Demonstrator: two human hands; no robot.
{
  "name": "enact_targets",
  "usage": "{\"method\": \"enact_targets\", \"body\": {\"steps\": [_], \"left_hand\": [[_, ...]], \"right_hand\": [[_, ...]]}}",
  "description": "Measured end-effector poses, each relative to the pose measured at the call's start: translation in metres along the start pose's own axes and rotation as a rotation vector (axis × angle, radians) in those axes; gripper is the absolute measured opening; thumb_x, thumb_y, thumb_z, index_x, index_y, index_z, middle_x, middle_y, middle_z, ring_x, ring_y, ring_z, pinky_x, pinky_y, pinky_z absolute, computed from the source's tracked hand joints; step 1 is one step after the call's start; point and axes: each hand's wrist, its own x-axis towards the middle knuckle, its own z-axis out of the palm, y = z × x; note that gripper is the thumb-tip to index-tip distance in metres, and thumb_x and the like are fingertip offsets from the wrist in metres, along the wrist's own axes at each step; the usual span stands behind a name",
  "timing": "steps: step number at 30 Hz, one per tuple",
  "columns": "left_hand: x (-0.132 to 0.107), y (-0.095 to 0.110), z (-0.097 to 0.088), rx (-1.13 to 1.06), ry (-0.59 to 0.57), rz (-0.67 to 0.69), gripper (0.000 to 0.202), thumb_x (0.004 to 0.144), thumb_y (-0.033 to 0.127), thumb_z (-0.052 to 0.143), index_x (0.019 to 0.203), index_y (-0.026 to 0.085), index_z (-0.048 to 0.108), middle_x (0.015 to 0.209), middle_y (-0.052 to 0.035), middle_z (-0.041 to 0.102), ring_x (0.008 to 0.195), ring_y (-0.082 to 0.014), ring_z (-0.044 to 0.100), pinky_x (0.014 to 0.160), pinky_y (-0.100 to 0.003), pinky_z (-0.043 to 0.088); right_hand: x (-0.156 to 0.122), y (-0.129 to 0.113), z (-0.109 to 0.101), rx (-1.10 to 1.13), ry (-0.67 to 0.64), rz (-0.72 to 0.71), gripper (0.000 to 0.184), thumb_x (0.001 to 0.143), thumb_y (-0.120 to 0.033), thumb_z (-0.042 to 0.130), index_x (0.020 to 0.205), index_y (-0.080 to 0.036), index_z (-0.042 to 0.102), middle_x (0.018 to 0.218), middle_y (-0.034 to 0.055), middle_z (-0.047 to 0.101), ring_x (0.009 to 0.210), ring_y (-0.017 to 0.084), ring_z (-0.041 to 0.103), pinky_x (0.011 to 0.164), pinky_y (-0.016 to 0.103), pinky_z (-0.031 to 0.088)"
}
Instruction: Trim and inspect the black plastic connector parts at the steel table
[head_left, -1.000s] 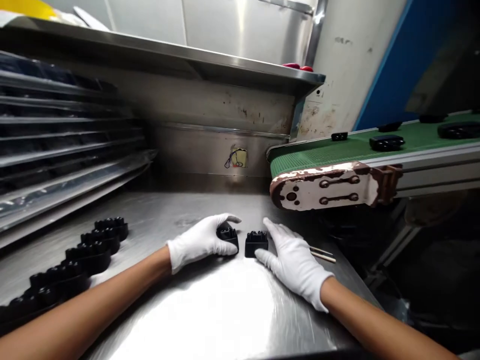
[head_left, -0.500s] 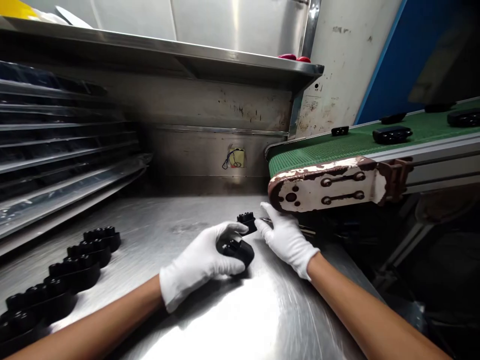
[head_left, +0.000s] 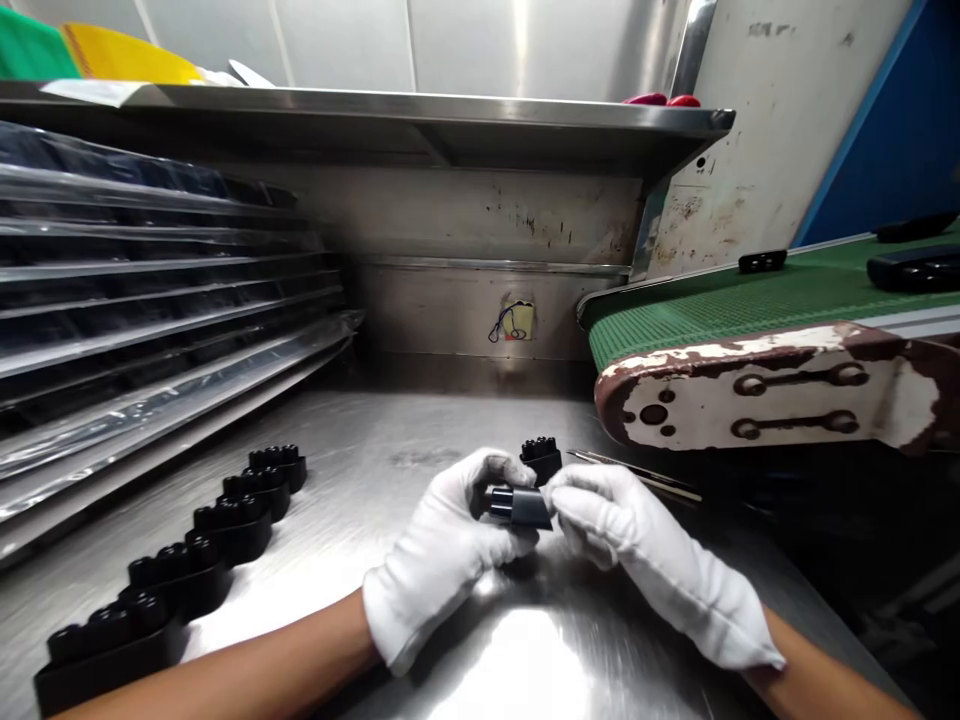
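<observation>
Within left hand (head_left: 450, 545), black part (head_left: 523, 508)

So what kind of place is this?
Likely a factory workstation: a green conveyor belt carrying black pieces, stacked trays, and a row of black parts on a metal table.

Free room and obstructions at the table (head_left: 420, 425). Left: a slanting row of black parts (head_left: 232, 528) and a stack of trays (head_left: 172, 265) bar sideways reach. Centre: an open lane runs between the row and the left hand (head_left: 446, 550) toward the back wall (head_left: 435, 310). Right: a black block (head_left: 541, 462), thin rods (head_left: 679, 490) and the jutting conveyor (head_left: 750, 390) obstruct forward reach. Above: a shelf (head_left: 450, 105) limits height.
</observation>
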Motion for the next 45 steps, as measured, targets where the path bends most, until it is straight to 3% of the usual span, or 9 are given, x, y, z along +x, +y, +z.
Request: {"method": "enact_targets", "body": {"steps": [3, 7, 10, 14, 22, 28, 38, 45], "left_hand": [[0.000, -0.001, -0.001, -0.001, -0.014, 0.042, 0.040, 0.058, -0.005, 0.069, 0.089, 0.018, 0.058, 0.079, 0.0032, 0.061, 0.071, -0.0128, 0.056, 0.062, -0.024, 0.048], [0.001, -0.001, -0.003, 0.030, -0.010, 0.048, 0.044, 0.060, -0.005, 0.070, 0.094, 0.020, 0.057, 0.085, 0.0034, 0.063, 0.075, -0.0137, 0.058, 0.062, -0.024, 0.049], [0.001, 0.004, -0.001, 0.068, 0.019, 0.061, 0.066, 0.057, -0.007, 0.072, 0.112, 0.024, 0.053, 0.099, 0.0028, 0.066, 0.092, -0.0163, 0.062, 0.081, -0.026, 0.052], [-0.001, 0.012, 0.003, -0.018, -0.063, -0.080, 0.079, 0.064, -0.001, 0.075, 0.129, 0.030, 0.042, 0.121, -0.0014, 0.063, 0.106, -0.0190, 0.062, 0.095, -0.032, 0.050], [-0.004, 0.016, 0.003, 0.028, -0.072, -0.090, 0.071, 0.068, 0.004, 0.072, 0.129, 0.027, 0.044, 0.130, -0.0058, 0.059, 0.112, -0.0233, 0.061, 0.098, -0.037, 0.050], [-0.005, 0.012, 0.001, 0.087, -0.070, -0.041, 0.066, 0.069, 0.010, 0.076, 0.125, 0.028, 0.048, 0.122, -0.0027, 0.063, 0.114, -0.0235, 0.059, 0.095, -0.035, 0.051], [-0.005, 0.014, 0.002, 0.098, -0.079, -0.026, 0.054, 0.072, 0.017, 0.076, 0.119, 0.024, 0.052, 0.114, -0.0029, 0.066, 0.107, -0.0224, 0.061, 0.093, -0.034, 0.050], [-0.006, 0.018, 0.001, 0.220, -0.082, -0.023, 0.028, 0.084, 0.031, 0.065, 0.109, 0.020, 0.057, 0.107, -0.0023, 0.064, 0.106, -0.0236, 0.060, 0.091, -0.033, 0.049]], "right_hand": [[-0.002, -0.001, 0.007, 0.118, -0.020, 0.109, 0.022, 0.082, -0.030, 0.066, 0.072, -0.016, 0.053, 0.061, -0.0054, 0.047, 0.053, 0.007, 0.039, 0.050, 0.022, 0.028], [-0.002, 0.003, 0.014, 0.152, 0.059, 0.089, 0.020, 0.074, -0.024, 0.074, 0.069, -0.015, 0.057, 0.061, -0.0049, 0.047, 0.056, 0.008, 0.040, 0.052, 0.022, 0.029], [-0.001, 0.004, 0.014, 0.137, 0.116, 0.036, 0.016, 0.072, -0.020, 0.073, 0.067, -0.015, 0.059, 0.063, -0.0045, 0.049, 0.056, 0.008, 0.042, 0.052, 0.023, 0.031], [0.001, 0.003, 0.010, 0.048, 0.176, -0.004, 0.012, 0.069, -0.013, 0.070, 0.065, -0.016, 0.059, 0.063, -0.0052, 0.050, 0.056, 0.008, 0.043, 0.050, 0.021, 0.032], [0.000, 0.006, 0.007, 0.023, 0.101, 0.019, 0.015, 0.069, -0.013, 0.068, 0.062, -0.017, 0.056, 0.059, -0.0058, 0.053, 0.052, 0.008, 0.047, 0.047, 0.021, 0.035], [-0.003, 0.004, 0.008, 0.020, 0.057, 0.045, 0.011, 0.069, -0.015, 0.069, 0.066, -0.018, 0.059, 0.061, -0.0046, 0.058, 0.054, 0.010, 0.051, 0.050, 0.022, 0.038], [-0.003, 0.007, 0.008, 0.045, -0.009, 0.077, 0.017, 0.070, -0.016, 0.068, 0.064, -0.019, 0.053, 0.057, -0.0060, 0.052, 0.047, 0.009, 0.046, 0.046, 0.023, 0.034], [-0.004, 0.007, 0.007, -0.071, -0.044, 0.081, 0.019, 0.071, -0.021, 0.071, 0.063, -0.018, 0.054, 0.055, -0.0056, 0.050, 0.046, 0.008, 0.043, 0.044, 0.022, 0.032]]}}
